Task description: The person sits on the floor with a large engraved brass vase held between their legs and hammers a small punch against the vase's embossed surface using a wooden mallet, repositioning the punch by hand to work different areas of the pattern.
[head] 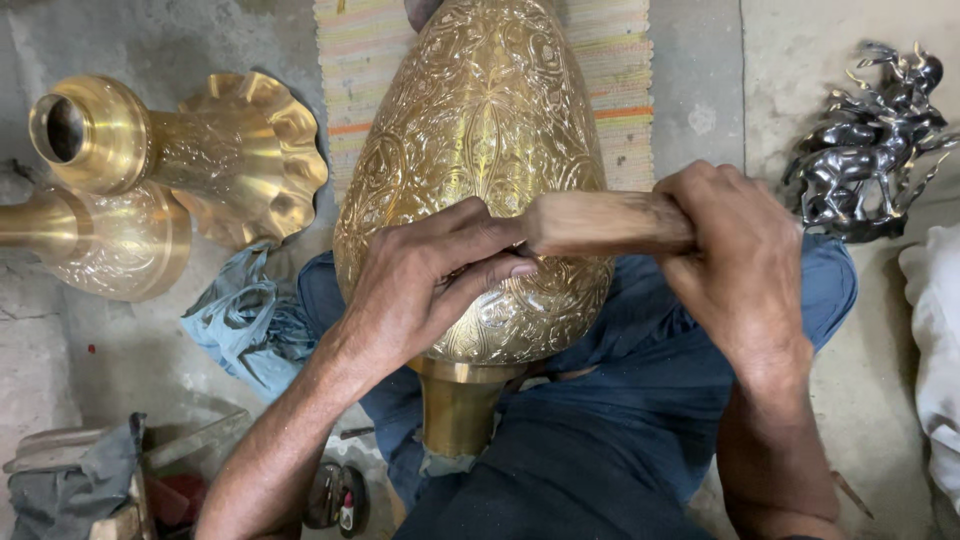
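Note:
A large engraved brass vase (480, 130) lies across my lap, its narrow neck (455, 405) pointing toward me. My right hand (745, 270) is closed around a wooden handle (605, 222) held sideways over the vase's belly. My left hand (425, 280) rests on the vase, with thumb and fingers pinching the near end of the same wooden tool against the metal. The tool's working tip is hidden under my left fingers.
Two plain brass vase parts (170, 150) lie on the floor at left, one with a fluted rim. A blue cloth (245, 320) is beside my knee. Dark metal horse figures (870, 150) stand at right, a striped mat (360, 60) lies under the vase, and white cloth (935, 340) is at the far right.

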A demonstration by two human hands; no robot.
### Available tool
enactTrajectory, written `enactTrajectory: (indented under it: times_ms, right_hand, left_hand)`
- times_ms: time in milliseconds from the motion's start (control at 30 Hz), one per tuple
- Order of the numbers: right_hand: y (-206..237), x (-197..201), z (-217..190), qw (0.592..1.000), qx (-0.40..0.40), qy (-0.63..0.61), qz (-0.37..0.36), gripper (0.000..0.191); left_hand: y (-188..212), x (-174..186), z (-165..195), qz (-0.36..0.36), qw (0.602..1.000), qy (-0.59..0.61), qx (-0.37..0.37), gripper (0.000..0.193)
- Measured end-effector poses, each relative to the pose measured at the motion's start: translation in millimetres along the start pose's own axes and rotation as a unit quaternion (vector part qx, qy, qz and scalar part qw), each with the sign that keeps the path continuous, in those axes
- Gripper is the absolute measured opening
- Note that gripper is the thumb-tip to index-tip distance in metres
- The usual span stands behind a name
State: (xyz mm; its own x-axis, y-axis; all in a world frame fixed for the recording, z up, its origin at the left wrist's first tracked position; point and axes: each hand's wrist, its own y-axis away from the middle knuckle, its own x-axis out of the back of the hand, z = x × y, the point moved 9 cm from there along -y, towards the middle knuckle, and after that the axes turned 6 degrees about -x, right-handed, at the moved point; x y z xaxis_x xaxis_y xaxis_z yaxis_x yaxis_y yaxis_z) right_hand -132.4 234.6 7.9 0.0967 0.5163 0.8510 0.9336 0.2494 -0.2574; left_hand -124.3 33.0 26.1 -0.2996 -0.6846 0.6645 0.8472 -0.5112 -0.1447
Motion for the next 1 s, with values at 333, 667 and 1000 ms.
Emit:
enactTrajectory:
  times_ms: [333,667,1000]
  right_hand:
    - [1,-5,20,0.97,-0.177,-0.163,-0.026,0.03]
    - [-2,-12,10,0.999,-0.026,-0.003,-0.024,0.03]
    - [-35,-55,6,0.983,0.096,0.106,-0.119,0.03]
  left_hand:
    - [0,0,2,0.013,1.0,0.025,-0.008,0.033]
    - [15,3,-6,0.081,0.995,0.058,0.024,0.027]
    - [68,-13,-1,0.375,0.92,0.058,0.095,0.027]
